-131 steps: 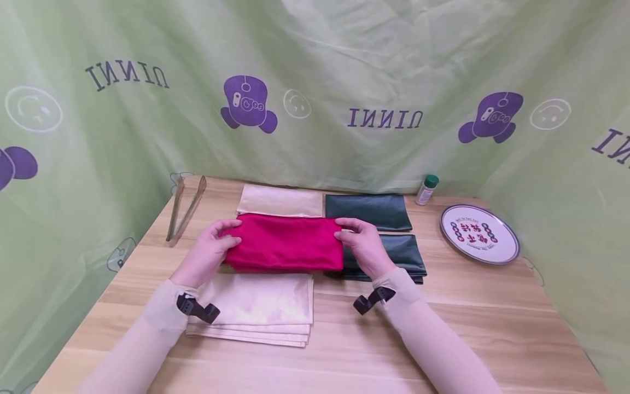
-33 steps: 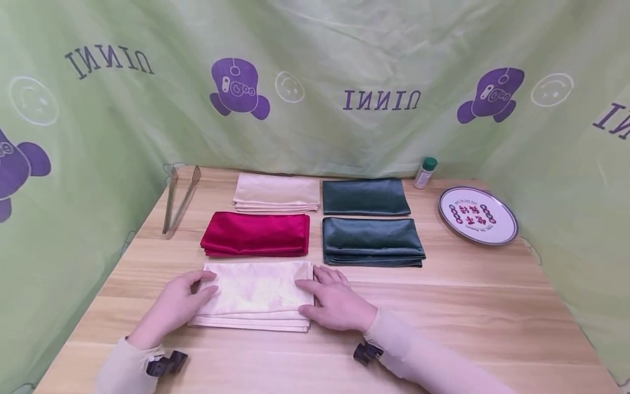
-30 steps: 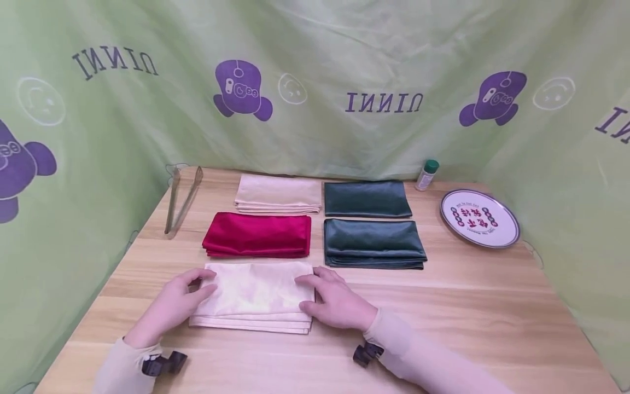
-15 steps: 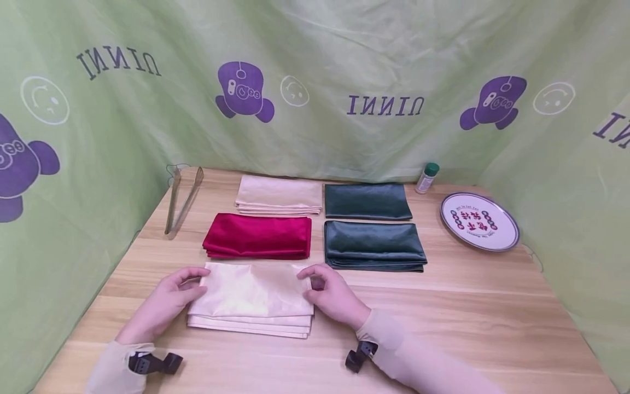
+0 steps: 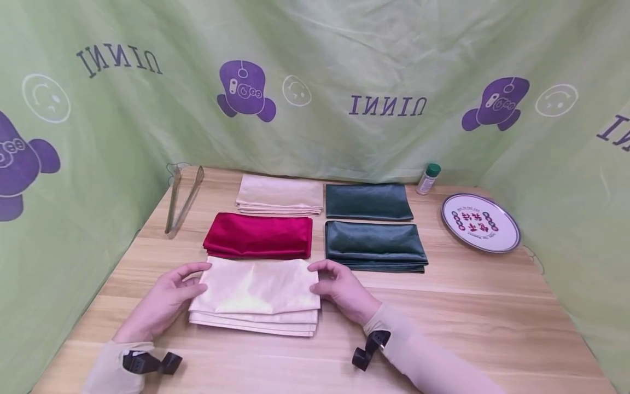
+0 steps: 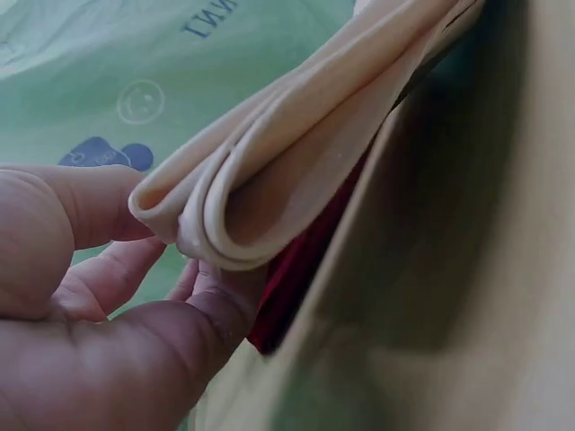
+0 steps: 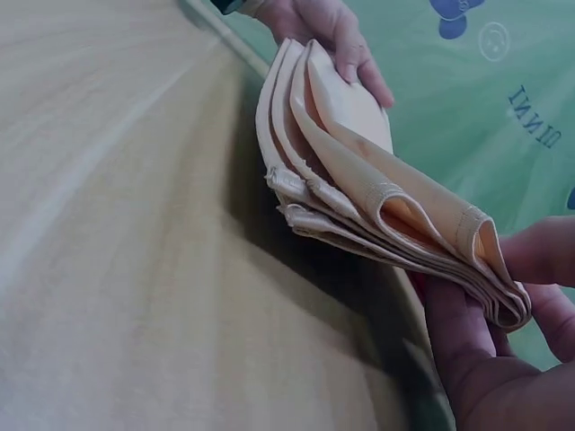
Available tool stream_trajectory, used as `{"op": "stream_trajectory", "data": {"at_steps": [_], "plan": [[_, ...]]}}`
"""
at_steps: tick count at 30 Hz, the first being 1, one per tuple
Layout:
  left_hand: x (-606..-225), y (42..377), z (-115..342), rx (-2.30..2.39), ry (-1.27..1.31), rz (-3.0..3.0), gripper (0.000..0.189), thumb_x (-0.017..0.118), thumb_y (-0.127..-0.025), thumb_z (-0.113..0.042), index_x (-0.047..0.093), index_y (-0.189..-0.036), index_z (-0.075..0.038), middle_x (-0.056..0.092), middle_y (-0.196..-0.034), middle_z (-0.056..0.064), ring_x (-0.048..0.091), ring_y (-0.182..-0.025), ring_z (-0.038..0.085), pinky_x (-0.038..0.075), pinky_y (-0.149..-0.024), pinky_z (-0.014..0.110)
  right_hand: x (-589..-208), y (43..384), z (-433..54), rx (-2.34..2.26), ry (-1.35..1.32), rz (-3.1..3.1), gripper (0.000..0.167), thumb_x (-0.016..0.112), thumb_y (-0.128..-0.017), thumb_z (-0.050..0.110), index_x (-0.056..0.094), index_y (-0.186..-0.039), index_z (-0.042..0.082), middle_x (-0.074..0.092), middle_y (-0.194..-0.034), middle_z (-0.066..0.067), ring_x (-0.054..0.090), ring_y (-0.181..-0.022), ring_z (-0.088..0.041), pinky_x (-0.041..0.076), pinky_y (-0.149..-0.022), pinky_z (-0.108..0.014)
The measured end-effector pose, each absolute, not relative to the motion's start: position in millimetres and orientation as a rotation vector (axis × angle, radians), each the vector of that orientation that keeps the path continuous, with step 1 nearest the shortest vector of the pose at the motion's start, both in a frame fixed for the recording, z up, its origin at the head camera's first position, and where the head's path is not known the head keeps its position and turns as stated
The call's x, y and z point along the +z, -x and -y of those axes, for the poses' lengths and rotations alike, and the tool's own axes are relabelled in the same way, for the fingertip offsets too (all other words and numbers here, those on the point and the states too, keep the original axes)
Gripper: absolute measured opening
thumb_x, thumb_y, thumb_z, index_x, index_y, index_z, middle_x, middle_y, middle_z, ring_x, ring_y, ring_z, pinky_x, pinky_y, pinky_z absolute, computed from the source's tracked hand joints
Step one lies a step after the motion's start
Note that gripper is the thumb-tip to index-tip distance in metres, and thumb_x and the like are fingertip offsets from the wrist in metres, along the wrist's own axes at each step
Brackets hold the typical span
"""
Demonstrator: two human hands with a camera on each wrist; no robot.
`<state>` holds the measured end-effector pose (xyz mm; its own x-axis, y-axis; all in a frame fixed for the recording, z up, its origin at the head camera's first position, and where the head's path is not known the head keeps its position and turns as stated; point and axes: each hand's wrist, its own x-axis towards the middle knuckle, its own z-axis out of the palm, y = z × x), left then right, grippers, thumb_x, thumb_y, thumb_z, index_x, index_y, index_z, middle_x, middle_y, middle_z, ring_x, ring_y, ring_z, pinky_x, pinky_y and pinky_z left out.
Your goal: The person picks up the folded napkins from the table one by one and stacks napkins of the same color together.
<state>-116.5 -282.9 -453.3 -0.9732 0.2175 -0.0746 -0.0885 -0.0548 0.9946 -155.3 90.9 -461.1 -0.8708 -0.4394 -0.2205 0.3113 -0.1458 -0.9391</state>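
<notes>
A folded cream satin cloth (image 5: 256,284) in several layers is held at its two short ends in the head view. My left hand (image 5: 159,301) pinches the left end between thumb and fingers. At the right end my right hand (image 5: 346,287) grips the folds the same way. From the left wrist, the rounded folds of the cloth (image 6: 260,180) show between thumb and fingers. The right wrist view shows the layered cloth (image 7: 368,180) raised off the table. Just behind it lies a folded red satin cloth (image 5: 258,235).
Two dark green folded cloths, a rear one (image 5: 369,201) and a front one (image 5: 375,241), lie to the right of a second cream cloth (image 5: 279,192). Metal tongs (image 5: 184,202) rest at left. A green-capped bottle (image 5: 429,179) and a plate (image 5: 479,223) stand at right.
The red cloth, earlier held by both hands, now lies on the table. Both hands moved down to the front cream cloth, took its ends and lifted it slightly.
</notes>
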Motion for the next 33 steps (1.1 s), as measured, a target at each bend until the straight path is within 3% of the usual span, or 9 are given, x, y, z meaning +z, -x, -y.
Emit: {"op": "stream_trajectory", "data": {"at_steps": [4,14,23,29,33], "plan": [[-443.4,119.3,281.0,2.163,-0.183,-1.978,0.039,0.061,-0.091,0.006,0.058,-0.128,-0.007,0.056,-0.096,0.002,0.056,-0.084,0.008,0.052,-0.075,0.020,-452.0,161.1,-96.0,-2.069,0.131,-1.643,0.041,0.065,-0.081,-0.011,0.056,-0.120,-0.002,0.052,-0.117,-0.015,0.061,-0.094,-0.023,0.054,-0.081,-0.033],[-422.9,151.0,277.0,2.205,-0.232,-1.945,0.039,0.060,-0.094,0.005,0.055,-0.131,-0.005,0.052,-0.118,0.008,0.057,-0.091,0.012,0.053,-0.079,0.023,-429.6,191.8,-106.8,-2.128,0.197,-1.728,0.042,0.067,-0.083,-0.008,0.056,-0.123,-0.001,0.052,-0.118,-0.013,0.058,-0.093,-0.022,0.051,-0.077,-0.028],[-414.0,188.3,275.3,2.235,-0.211,-1.947,0.042,0.062,-0.092,0.005,0.051,-0.132,0.001,0.055,-0.101,0.009,0.059,-0.086,0.012,0.053,-0.078,0.022,-423.2,232.1,-107.7,-2.215,0.275,-1.635,0.040,0.062,-0.086,-0.011,0.054,-0.124,-0.001,0.050,-0.116,-0.009,0.056,-0.086,-0.017,0.050,-0.075,-0.025],[-396.2,229.8,269.0,2.206,-0.186,-1.975,0.045,0.060,-0.093,0.006,0.044,-0.135,0.005,0.052,-0.113,0.011,0.059,-0.089,0.012,0.052,-0.081,0.022,-416.9,271.8,-107.7,-2.272,0.266,-1.636,0.039,0.058,-0.088,-0.013,0.055,-0.124,0.000,0.051,-0.117,-0.010,0.058,-0.091,-0.019,0.051,-0.078,-0.027],[-394.2,256.9,266.3,2.191,-0.194,-2.016,0.046,0.059,-0.094,0.004,0.042,-0.138,0.007,0.047,-0.120,0.012,0.058,-0.089,0.012,0.051,-0.081,0.020,-418.3,299.8,-106.0,-2.299,0.269,-1.660,0.037,0.058,-0.089,-0.012,0.057,-0.124,0.001,0.052,-0.114,-0.009,0.057,-0.082,-0.017,0.050,-0.073,-0.025]]}}
